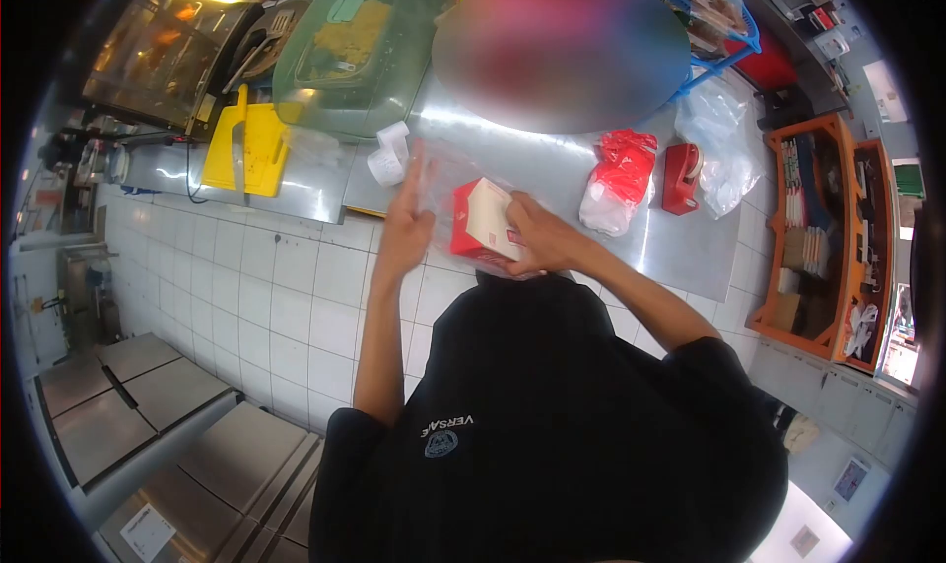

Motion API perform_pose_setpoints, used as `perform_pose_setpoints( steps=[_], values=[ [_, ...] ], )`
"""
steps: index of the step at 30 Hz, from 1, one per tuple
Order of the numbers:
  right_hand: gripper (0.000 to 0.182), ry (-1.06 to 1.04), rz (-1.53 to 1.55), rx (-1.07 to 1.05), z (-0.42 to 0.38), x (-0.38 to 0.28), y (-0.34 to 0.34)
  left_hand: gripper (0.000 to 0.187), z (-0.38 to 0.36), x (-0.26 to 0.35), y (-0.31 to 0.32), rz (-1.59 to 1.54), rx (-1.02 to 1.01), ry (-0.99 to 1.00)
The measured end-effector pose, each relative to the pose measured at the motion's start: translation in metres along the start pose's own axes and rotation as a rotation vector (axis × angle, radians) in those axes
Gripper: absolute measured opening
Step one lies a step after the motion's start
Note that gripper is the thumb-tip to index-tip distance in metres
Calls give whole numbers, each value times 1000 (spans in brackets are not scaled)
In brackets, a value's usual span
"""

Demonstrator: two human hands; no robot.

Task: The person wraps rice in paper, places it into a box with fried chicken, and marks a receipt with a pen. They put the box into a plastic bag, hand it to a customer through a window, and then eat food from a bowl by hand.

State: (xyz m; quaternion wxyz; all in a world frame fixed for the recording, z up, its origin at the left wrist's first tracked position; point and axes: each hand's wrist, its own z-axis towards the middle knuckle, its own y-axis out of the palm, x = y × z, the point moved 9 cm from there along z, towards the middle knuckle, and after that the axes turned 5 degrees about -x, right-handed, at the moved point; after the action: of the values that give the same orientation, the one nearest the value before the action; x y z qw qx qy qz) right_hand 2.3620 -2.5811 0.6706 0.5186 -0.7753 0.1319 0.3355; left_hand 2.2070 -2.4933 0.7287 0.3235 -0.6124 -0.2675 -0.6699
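Observation:
My right hand grips a small red and cream cardboard box by its near right side, just off the table's front edge. Clear plastic bag film surrounds the box's left side and reaches across to my left hand. That hand points upward with one finger stretched out, its other fingers closed at the film; the exact grip is partly hidden. Beyond it on the metal table are white paper rolls. To the right lie a red and white plastic bag bundle and a red tape dispenser.
A green lidded bin stands behind my left hand. Farther left, a knife rests on a yellow cutting board near a lit glass cabinet. Crumpled clear bags and an orange shelf are at right.

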Motion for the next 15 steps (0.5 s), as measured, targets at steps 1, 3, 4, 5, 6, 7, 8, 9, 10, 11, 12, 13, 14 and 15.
perform_pose_setpoints(
  steps=[1,3,4,5,6,7,8,9,10,11,12,13,14,15],
  values=[
    [81,112,-108,-157,-1,2,-4,90,-4,-5,6,135,-28,19],
    [86,122,-314,-224,0,-3,-14,86,-7,-10,30,407,-99,58],
    [89,128,-416,-264,0,-2,-14,84,1,-5,47,443,-129,17],
    [90,160,-392,-312,1,2,-12,82,10,2,65,479,-156,-23],
    [92,191,-369,-360,5,7,-11,80,18,4,75,515,-182,-62],
    [93,222,-348,-406,9,14,-12,84,23,5,71,545,-159,-18],
    [93,269,-229,-451,10,32,-14,88,26,2,61,575,-135,25],
    [93,313,-111,-496,10,57,-15,93,27,-3,49,606,-108,68],
    [92,351,2,-542,13,67,-19,93,22,-13,29,546,-89,14],
    [92,326,-18,-503,19,70,-27,93,21,-25,24,526,-74,-46],
    [92,304,-29,-471,19,62,-34,93,18,-29,23,502,-63,-114],
    [92,281,-40,-439,18,54,-40,94,17,-32,22,477,-50,-182],
    [91,139,-231,-350,21,32,-46,94,26,-27,22,502,-8,-138],
    [91,99,-276,-388,17,27,-37,94,43,-20,23,532,34,-95]
  ],
)
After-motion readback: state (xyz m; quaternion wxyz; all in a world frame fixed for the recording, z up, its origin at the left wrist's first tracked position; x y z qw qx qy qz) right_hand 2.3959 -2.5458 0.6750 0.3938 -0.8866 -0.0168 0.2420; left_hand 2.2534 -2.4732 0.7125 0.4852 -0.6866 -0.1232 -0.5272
